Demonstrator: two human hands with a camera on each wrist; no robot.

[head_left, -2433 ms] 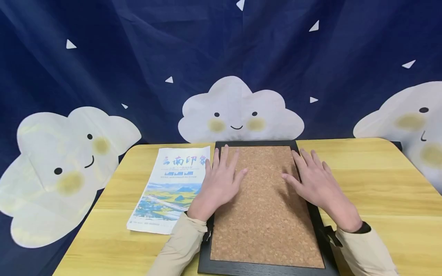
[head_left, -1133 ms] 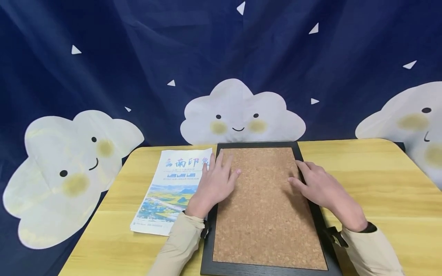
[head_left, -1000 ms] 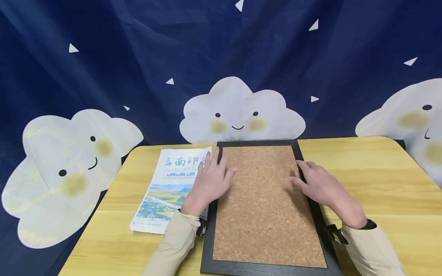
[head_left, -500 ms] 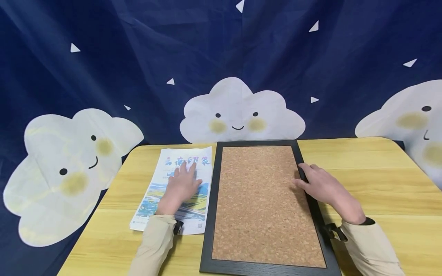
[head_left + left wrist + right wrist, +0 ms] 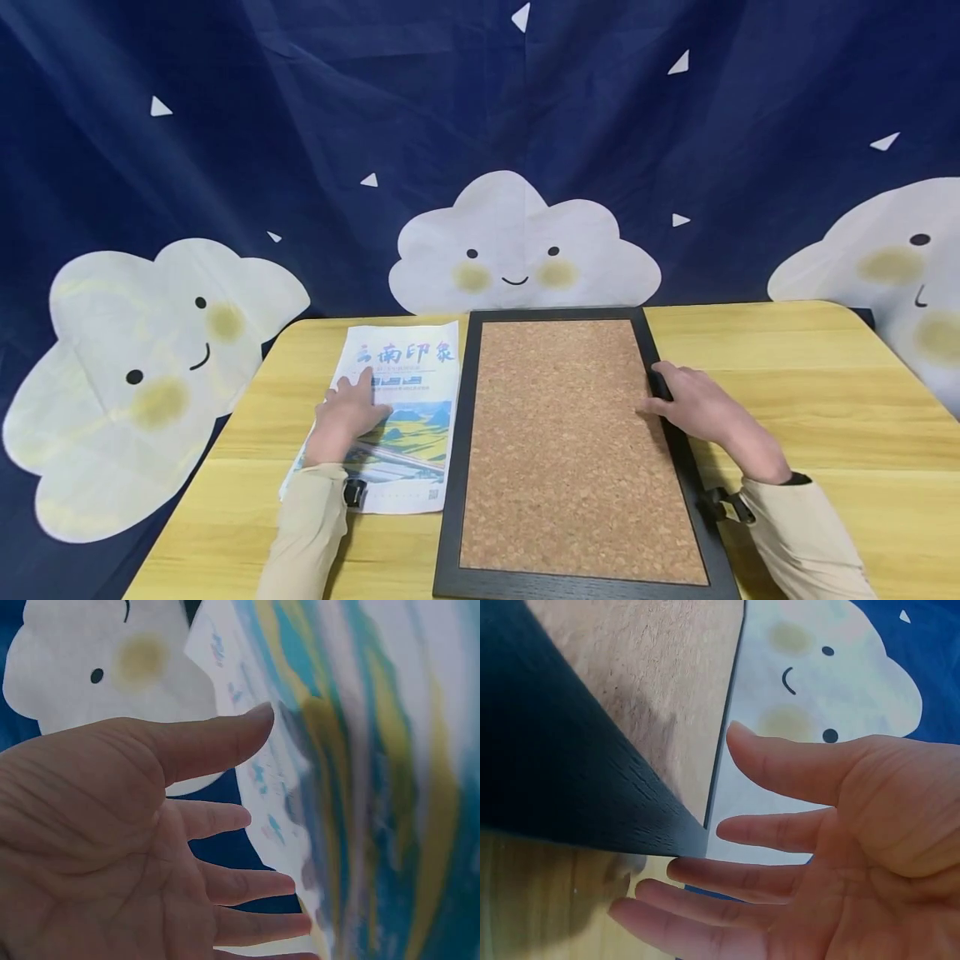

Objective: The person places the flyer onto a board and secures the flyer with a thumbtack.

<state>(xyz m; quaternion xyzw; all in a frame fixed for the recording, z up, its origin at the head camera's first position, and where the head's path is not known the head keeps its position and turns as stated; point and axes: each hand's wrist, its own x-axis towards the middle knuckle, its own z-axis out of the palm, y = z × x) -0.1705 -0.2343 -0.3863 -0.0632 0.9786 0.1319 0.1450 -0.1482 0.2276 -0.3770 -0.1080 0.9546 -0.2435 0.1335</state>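
A sheet-like printed poster (image 5: 423, 425), with large characters over a coloured landscape, lies flat left of the black frame (image 5: 460, 433). Over its left side is my left hand (image 5: 345, 421), fingers spread and pointing away. In the left wrist view, that hand's thumb and fingers (image 5: 247, 885) extend beside the poster (image 5: 375, 787); contact is hard to tell. My right hand (image 5: 697, 404) stays at the right edge of the frame, thumb towards the cork panel (image 5: 570, 450). The right wrist view has its fingers (image 5: 735, 881) loosely extended near the frame (image 5: 570, 765), nothing clasped.
Both items lie on a yellow wood-grain table (image 5: 825, 400). Behind its far edge hangs a dark blue curtain (image 5: 337, 100) printed with white clouds. Bare tabletop extends right of the frame. Each wrist bears a small black camera mount (image 5: 355, 492).
My left hand has left the frame's left edge and moved left across the poster to its left side. The right hand has shifted slightly nearer along the frame's right edge. Frame and poster stay put.
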